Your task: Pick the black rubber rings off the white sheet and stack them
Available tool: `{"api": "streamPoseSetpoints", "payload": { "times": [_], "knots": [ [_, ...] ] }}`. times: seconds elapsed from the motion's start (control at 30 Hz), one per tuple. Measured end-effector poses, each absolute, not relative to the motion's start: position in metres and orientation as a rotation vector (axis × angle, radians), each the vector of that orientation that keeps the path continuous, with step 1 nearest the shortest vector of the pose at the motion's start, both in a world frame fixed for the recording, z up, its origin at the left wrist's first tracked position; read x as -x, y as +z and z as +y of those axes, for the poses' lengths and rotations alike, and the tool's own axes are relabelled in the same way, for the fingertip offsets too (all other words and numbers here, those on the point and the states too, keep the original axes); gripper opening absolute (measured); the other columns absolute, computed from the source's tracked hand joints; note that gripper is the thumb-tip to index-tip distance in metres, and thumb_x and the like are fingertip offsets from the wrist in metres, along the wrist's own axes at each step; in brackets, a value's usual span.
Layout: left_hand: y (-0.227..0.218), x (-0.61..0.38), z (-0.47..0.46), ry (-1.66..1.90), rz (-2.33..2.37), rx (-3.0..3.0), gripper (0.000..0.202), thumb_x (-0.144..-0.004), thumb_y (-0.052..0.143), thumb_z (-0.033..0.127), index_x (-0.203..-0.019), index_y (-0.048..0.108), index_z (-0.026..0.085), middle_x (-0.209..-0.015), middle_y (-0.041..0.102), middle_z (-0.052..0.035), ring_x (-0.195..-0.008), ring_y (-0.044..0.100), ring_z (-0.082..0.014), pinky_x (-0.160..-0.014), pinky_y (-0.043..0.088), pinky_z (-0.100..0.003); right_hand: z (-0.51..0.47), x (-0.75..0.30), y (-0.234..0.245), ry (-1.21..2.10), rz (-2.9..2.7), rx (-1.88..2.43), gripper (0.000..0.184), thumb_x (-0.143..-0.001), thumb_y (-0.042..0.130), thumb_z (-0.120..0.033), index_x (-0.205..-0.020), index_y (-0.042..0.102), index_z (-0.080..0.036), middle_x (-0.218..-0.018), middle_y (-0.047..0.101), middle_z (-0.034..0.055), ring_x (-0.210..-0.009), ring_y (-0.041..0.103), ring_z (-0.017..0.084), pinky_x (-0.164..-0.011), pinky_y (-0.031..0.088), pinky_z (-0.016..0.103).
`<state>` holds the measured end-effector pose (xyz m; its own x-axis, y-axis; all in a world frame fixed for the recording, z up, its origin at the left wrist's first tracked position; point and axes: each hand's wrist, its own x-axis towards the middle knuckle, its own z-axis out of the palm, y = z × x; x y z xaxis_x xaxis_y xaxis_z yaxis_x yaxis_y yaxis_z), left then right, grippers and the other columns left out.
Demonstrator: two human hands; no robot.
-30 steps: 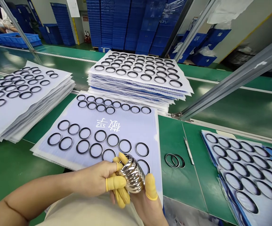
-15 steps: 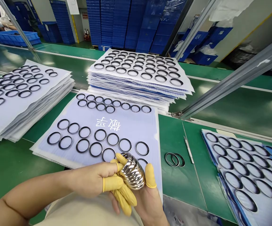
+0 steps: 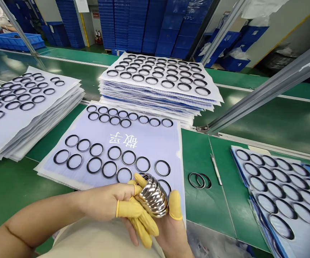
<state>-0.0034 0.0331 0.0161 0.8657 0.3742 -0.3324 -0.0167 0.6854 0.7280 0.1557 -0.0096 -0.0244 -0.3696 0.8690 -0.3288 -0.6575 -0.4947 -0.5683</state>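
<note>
Both hands wear yellow finger cots and meet over the near edge of a pale sheet [image 3: 141, 143] dotted with black rings. A stack of shiny silver rings [image 3: 154, 195] is held between them. My left hand [image 3: 112, 204] pinches the stack from the left with thumb and fingers. My right hand [image 3: 168, 224] cradles it from below, thumb up against its right side. Two loose dark rings [image 3: 199, 180] lie on the green belt to the right, next to a thin metal tool [image 3: 215, 169].
Piles of ring-covered sheets stand at the left [image 3: 23, 107], the back centre [image 3: 157, 86] and the right [image 3: 278, 193] on the green conveyor [image 3: 265, 122]. A slanted metal bar [image 3: 265, 89] crosses at right. Blue crates [image 3: 144, 25] are stacked behind; a person's sleeve shows at far left.
The silver stack has stayed between both hands and tilted slightly; my right thumb shifted a little to the right. The view drifted slightly.
</note>
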Motion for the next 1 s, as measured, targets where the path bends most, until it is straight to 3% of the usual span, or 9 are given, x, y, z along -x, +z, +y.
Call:
{"api": "streamPoseSetpoints", "payload": {
  "times": [0.17,0.27,0.43,0.63,0.8,0.93,1.0],
  "knots": [
    [0.002,0.004,0.035,0.273,0.425,-0.968,0.062,-0.081,0.048,0.067,-0.1,0.063,0.011,-0.094,0.071,-0.0165,-0.079,0.07,-0.0239,-0.067,0.056,-0.035,-0.013,-0.155,-0.026,1.816,-0.623,0.772,0.067,-0.074,0.048,-0.076,-0.108,0.071,-0.024,-0.104,0.073,0.0117,-0.115,0.055,0.036,-0.102,0.034,0.055],
    [-0.008,0.003,0.038,0.272,0.443,-0.939,0.069,-0.083,0.041,0.07,-0.096,0.067,0.008,-0.088,0.072,-0.0175,-0.076,0.07,-0.0245,-0.068,0.057,-0.037,-0.017,-0.155,-0.029,1.704,-0.707,0.852,0.07,-0.073,0.052,-0.074,-0.12,0.063,-0.023,-0.105,0.072,0.0118,-0.117,0.053,0.037,-0.105,0.03,0.056],
    [-0.017,0.001,0.043,0.243,0.558,-0.854,0.046,-0.083,0.058,0.055,-0.085,0.071,0.011,-0.079,0.072,-0.0094,-0.071,0.067,-0.0192,-0.076,0.054,-0.036,-0.02,-0.156,-0.031,1.535,-0.968,0.874,0.075,-0.074,0.058,-0.068,-0.132,0.05,-0.021,-0.117,0.063,0.0145,-0.11,0.056,0.038,-0.098,0.038,0.053],
    [-0.017,0.004,0.051,0.265,0.614,-0.988,0.026,-0.071,0.073,0.04,-0.065,0.068,0.015,-0.065,0.062,0.003,-0.068,0.056,-0.0107,-0.074,0.046,-0.022,-0.021,-0.152,-0.043,1.243,-1.325,0.897,0.085,-0.075,0.056,-0.07,-0.141,0.038,-0.019,-0.128,0.048,0.0159,-0.12,0.045,0.038,-0.104,0.029,0.053],
    [-0.011,0.006,0.056,0.359,0.535,-1.214,0.017,-0.076,0.067,0.022,-0.063,0.061,0.014,-0.069,0.058,0.0002,-0.067,0.053,-0.0115,-0.068,0.045,-0.022,-0.021,-0.15,-0.051,1.129,-1.41,0.897,0.086,-0.08,0.056,-0.061,-0.148,0.022,-0.021,-0.129,0.045,0.0146,-0.112,0.052,0.034,-0.099,0.037,0.049],
    [-0.005,0.006,0.059,0.436,0.47,-1.502,0.016,-0.081,0.058,0.014,-0.064,0.059,0.013,-0.076,0.062,-0.0043,-0.071,0.057,-0.0139,-0.068,0.047,-0.023,-0.019,-0.151,-0.051,1.128,-1.528,0.842,0.094,-0.082,0.059,-0.055,-0.15,0.003,-0.02,-0.13,0.045,0.0149,-0.113,0.054,0.032,-0.098,0.042,0.047],
    [-0.001,0.007,0.06,0.487,0.466,-1.639,0.018,-0.082,0.055,0.011,-0.064,0.059,0.013,-0.079,0.065,-0.0063,-0.074,0.06,-0.0146,-0.069,0.048,-0.023,-0.018,-0.15,-0.049,1.133,-1.536,0.871,0.096,-0.082,0.06,-0.054,-0.15,0.002,-0.021,-0.133,0.046,0.0156,-0.118,0.052,0.032,-0.101,0.041,0.047]
  ]
}}
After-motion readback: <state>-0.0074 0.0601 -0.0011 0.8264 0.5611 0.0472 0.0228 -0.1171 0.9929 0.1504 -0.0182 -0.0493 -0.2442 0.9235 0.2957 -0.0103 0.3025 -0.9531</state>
